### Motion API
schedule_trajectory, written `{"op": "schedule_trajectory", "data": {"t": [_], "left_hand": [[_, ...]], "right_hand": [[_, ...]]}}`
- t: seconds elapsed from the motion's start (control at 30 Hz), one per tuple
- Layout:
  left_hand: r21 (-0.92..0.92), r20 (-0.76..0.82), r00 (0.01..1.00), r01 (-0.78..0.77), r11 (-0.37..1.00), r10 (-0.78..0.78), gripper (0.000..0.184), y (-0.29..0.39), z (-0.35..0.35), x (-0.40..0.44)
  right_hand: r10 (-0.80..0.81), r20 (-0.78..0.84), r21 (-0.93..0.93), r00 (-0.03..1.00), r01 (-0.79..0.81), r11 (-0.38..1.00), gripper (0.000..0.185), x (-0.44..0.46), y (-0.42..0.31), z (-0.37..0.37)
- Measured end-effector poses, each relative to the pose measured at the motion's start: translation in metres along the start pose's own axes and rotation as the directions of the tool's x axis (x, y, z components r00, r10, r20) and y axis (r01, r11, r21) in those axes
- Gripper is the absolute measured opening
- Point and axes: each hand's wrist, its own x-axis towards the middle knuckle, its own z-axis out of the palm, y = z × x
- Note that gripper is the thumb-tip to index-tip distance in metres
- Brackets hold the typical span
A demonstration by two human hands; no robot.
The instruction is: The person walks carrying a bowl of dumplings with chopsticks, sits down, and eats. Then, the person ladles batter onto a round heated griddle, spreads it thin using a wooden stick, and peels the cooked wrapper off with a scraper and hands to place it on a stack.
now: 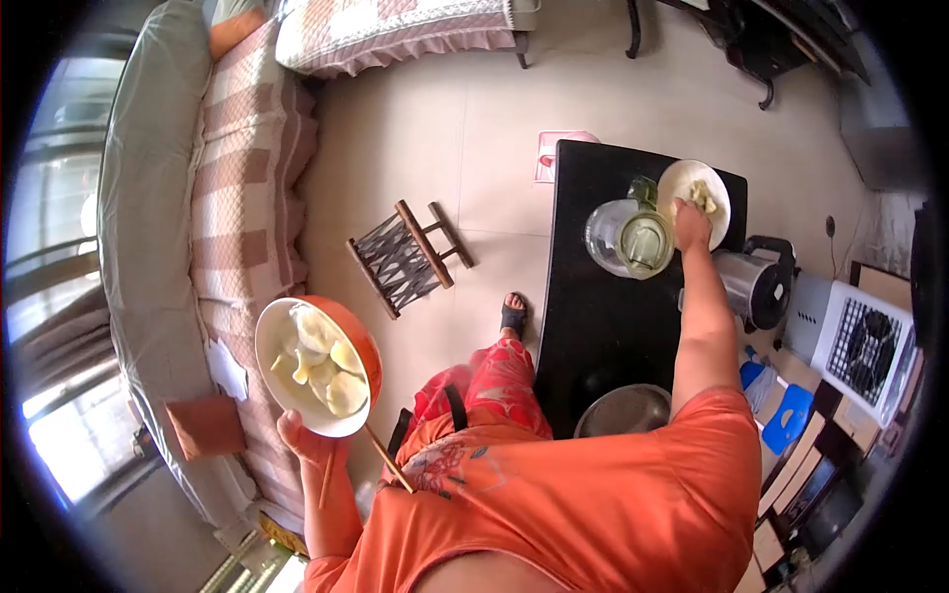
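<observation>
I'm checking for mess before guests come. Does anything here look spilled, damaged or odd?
No spill or damage stands out. Slightly odd: the chopsticks jut out from under the bowl, at the left hand, rather than resting inside the bowl, so they might catch on the orange shirt.

We're losing most of the left hand (312, 447) behind the orange bowl (353, 341), so we're missing how the fingers are sitting. The chopsticks (389, 459) are disappearing back there too, so we're not seeing their upper ends. Over at the plate (719, 225), the right hand (691, 225) is blending into the pale food (703, 196), and we're honestly struggling to tell what it's touching. The orange shirt (573, 484) is covering part of the round pan (623, 411) and the near end of the desk (618, 316). The draped seat (395, 32) is running off the top edge, and we're squinting at tiny clutter (822, 494) far right.
</observation>
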Motion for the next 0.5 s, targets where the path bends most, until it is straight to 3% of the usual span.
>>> {"op": "schedule_trajectory", "data": {"t": [0.13,0.2,0.23,0.27,0.33,0.47,0.5], "left_hand": [[0.018,-0.034,0.998,-0.054,0.998,0.054,0.072,0.009,0.008,0.001],[0.044,-0.004,1.0,0.023,0.999,-0.023,0.073,0.013,-0.001,0.003],[0.046,-0.022,1.0,0.013,0.999,-0.012,0.073,0.013,-0.003,0.002],[0.038,-0.016,1.0,0.022,0.999,-0.022,0.073,0.017,-0.006,0.003],[0.04,-0.021,0.999,0.051,0.998,-0.05,0.073,0.021,-0.01,0.003],[-0.017,-0.037,0.998,0.044,0.999,-0.044,0.072,0.015,-0.016,-0.001],[-0.011,-0.033,0.999,0.025,1.0,-0.025,0.071,0.014,-0.013,-0.001]], "right_hand": [[0.011,-0.006,0.05,1.0,-0.011,0.999,0.019,0.002,-0.005,-0.027],[0.054,0.045,0.036,0.998,-0.055,0.998,0.018,0.002,-0.001,-0.032],[0.184,0.067,0.122,0.981,-0.192,0.974,0.016,0.002,-0.003,-0.039],[0.194,0.063,0.111,0.979,-0.2,0.973,0.016,-0.006,-0.001,-0.047],[0.347,-0.018,0.432,0.938,-0.305,0.849,0.015,-0.022,0.0,-0.07],[0.478,-0.231,0.795,0.848,-0.118,0.595,0.021,-0.006,0.033,-0.039],[0.514,-0.161,0.946,0.843,-0.016,0.323,0.019,-0.007,0.027,-0.045]]}}
